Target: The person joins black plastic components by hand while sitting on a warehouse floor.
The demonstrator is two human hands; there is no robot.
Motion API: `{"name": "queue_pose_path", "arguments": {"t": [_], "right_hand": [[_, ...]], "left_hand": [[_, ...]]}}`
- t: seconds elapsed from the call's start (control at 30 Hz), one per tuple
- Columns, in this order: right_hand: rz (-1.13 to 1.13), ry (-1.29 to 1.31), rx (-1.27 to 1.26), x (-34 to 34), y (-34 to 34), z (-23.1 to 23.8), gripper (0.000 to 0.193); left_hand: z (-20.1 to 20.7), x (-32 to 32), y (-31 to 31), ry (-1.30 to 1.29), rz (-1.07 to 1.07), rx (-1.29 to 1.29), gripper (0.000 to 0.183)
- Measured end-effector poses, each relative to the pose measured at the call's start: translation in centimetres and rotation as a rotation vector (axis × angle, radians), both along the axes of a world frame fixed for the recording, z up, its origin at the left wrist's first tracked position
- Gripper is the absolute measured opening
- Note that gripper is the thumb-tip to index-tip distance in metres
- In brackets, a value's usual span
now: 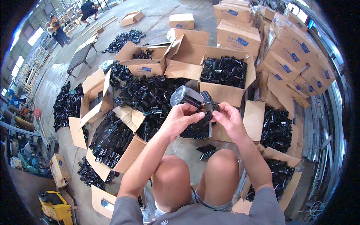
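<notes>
In front of my knees, both hands hold a black joint fitting (208, 101) with rounded, tube-like arms. My left hand (178, 119) closes on its left side, thumb laid along the lower part. From the other side my right hand (229, 118) pinches it between thumb and fingers. Whether it is one piece or two put together, I cannot tell. Just beneath my hands is a bag-lined container of small black parts (195, 132), with clear plastic (180, 93) at its back. A short row of black pieces (206, 152) lies on the floor between my knees.
Open cartons of black fittings stand around me: a left box (127, 157), a far box (230, 90) and a right box (296, 131). A loose black heap (146, 93) spreads ahead. Stacked closed cartons (288, 52) and long metal bars (318, 138) line the right.
</notes>
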State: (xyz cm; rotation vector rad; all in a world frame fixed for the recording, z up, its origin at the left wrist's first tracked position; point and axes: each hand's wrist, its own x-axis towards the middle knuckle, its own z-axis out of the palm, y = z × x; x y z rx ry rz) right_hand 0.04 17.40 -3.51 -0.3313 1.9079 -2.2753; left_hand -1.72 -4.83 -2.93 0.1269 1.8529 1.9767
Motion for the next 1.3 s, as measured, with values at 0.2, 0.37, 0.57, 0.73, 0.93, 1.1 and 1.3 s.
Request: {"name": "queue_pose_path", "arguments": {"t": [0.2,0.37,0.57,0.73,0.93,1.1,1.3], "right_hand": [[0.042,0.059,0.054,0.9,-0.4,5.2,0.011],[0.076,-0.097,-0.303,-0.7,-0.8,7.8,0.014],[0.076,0.053,0.056,-2.4,-1.0,7.7,0.012],[0.089,-0.034,0.091,-1.6,0.2,5.9,0.038],[0.142,-0.010,0.419,-1.3,-0.2,3.3,0.034],[0.141,-0.016,0.399,-1.2,0.3,3.0,0.036],[0.173,-0.079,0.389,-1.2,0.3,3.0,0.041]], "left_hand": [[5.2,1.9,0.1,-0.067,-0.098,0.132,0.031],[6.9,0.7,0.3,-0.002,-0.080,0.256,0.028],[7.4,0.4,-0.8,0.078,-0.059,0.176,0.027],[4.3,0.5,-0.4,0.266,-0.132,-0.127,0.028],[1.9,0.7,0.8,0.414,-0.191,-0.532,0.032],[2.4,0.8,1.2,0.469,-0.188,-0.636,0.036],[2.3,0.3,1.4,0.403,-0.231,-0.660,0.039]]}}
